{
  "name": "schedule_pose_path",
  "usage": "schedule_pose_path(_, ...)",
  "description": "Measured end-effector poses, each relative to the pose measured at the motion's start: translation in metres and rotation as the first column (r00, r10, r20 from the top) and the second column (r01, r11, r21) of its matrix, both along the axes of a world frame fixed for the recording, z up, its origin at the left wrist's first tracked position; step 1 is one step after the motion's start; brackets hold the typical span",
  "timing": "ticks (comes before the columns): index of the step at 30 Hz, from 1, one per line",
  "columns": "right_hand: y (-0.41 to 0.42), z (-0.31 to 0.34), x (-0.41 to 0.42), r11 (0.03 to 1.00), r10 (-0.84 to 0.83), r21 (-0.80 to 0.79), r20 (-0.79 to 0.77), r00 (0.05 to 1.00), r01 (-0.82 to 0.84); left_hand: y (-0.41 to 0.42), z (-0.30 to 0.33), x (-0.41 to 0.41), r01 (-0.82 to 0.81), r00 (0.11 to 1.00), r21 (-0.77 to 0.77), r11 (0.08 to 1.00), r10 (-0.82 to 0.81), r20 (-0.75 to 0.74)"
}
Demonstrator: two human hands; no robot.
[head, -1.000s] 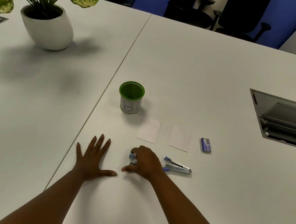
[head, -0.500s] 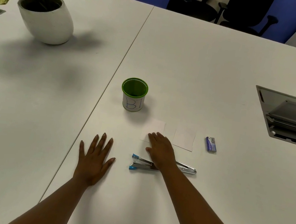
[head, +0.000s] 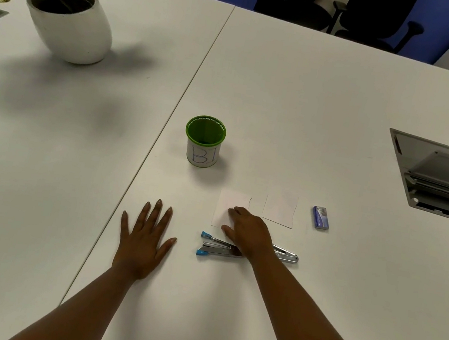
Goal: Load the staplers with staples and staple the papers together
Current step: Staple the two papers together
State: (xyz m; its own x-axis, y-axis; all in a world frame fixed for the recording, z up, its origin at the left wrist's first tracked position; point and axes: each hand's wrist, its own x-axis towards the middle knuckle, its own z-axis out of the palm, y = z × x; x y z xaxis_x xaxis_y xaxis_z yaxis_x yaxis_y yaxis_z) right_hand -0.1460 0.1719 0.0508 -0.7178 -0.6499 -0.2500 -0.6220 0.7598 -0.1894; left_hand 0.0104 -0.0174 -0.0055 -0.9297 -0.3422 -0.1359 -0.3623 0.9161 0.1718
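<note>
Two staplers on white surface [head: 316, 102], both partly hidden: blue-tipped stapler [head: 215, 247] lies open left of right hand [head: 250, 231], second stapler [head: 286, 255] shows only chrome end past wrist. Right hand's fingers rest on near edge of left paper [head: 231, 204]; pinching or pressing, cannot tell. Left hand [head: 145, 233] flat, fingers spread, holding nothing. Right paper [head: 280, 209] beside it, staple box [head: 320, 218] further right. Green cup [head: 204, 141] behind. Potted plant [head: 70, 19] cropped at frame edge.
</note>
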Motion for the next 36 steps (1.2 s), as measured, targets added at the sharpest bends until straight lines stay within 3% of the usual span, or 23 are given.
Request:
schedule_pose_path(8,0.000,0.002,0.001,0.995,0.061,0.079,-0.088,0.994,-0.054,-0.003,-0.011,-0.001,-0.010,0.998,0.054,0.998,0.014,-0.069)
schedule_pose_path(11,0.003,0.006,0.001,0.996,0.084,0.040,-0.122,0.989,-0.080,-0.003,-0.008,-0.002,-0.004,0.999,0.082,0.997,0.008,-0.043)
schedule_pose_path(14,0.003,0.016,0.003,0.981,0.040,-0.177,-0.224,0.974,-0.081,-0.004,0.001,-0.006,-0.001,0.998,0.091,0.996,-0.005,0.066)
schedule_pose_path(16,0.004,0.021,0.007,0.923,-0.115,-0.383,-0.198,0.973,0.031,-0.005,0.008,-0.009,0.014,0.990,0.077,0.997,-0.025,0.136)
schedule_pose_path(18,0.003,0.038,0.011,0.776,-0.296,-0.588,-0.024,0.955,0.226,-0.005,0.012,-0.011,0.028,0.980,0.092,0.995,-0.045,0.193)
schedule_pose_path(20,0.003,0.055,0.013,0.622,-0.411,-0.642,0.219,0.885,0.448,-0.007,0.019,-0.013,0.016,0.970,0.129,0.992,-0.047,0.240)
schedule_pose_path(22,0.008,0.069,0.012,0.539,-0.410,-0.636,0.375,0.831,0.552,-0.006,0.033,-0.019,-0.041,0.966,0.195,0.980,-0.011,0.258)
schedule_pose_path(24,0.014,0.079,0.011,0.490,-0.374,-0.609,0.500,0.781,0.624,0.002,0.057,-0.030,-0.179,0.981,0.403,0.897,0.132,0.143)
schedule_pose_path(25,0.015,0.084,0.011,0.468,-0.357,-0.593,0.551,0.754,0.655,0.009,0.072,-0.036,-0.258,0.962,0.577,0.775,0.261,0.079)
schedule_pose_path(27,0.020,0.093,0.013,0.442,-0.345,-0.568,0.607,0.716,0.695,0.027,0.104,-0.048,-0.262,0.895,0.893,0.366,0.438,0.084)
schedule_pose_path(28,0.021,0.098,0.015,0.437,-0.339,-0.562,0.621,0.707,0.703,0.036,0.119,-0.054,-0.223,0.896,0.951,0.214,0.429,0.113)
schedule_pose_path(29,0.023,0.102,0.017,0.436,-0.328,-0.560,0.630,0.704,0.704,0.044,0.130,-0.060,-0.194,0.911,0.972,0.132,0.391,0.128)
schedule_pose_path(31,0.025,0.107,0.022,0.441,-0.308,-0.565,0.635,0.709,0.697,0.059,0.145,-0.066,-0.148,0.932,0.986,0.075,0.344,0.114)
schedule_pose_path(36,0.035,0.120,0.033,0.278,-0.322,-0.590,0.686,0.652,0.758,0.079,0.163,-0.065,-0.072,0.956,0.981,0.178,0.291,0.017)
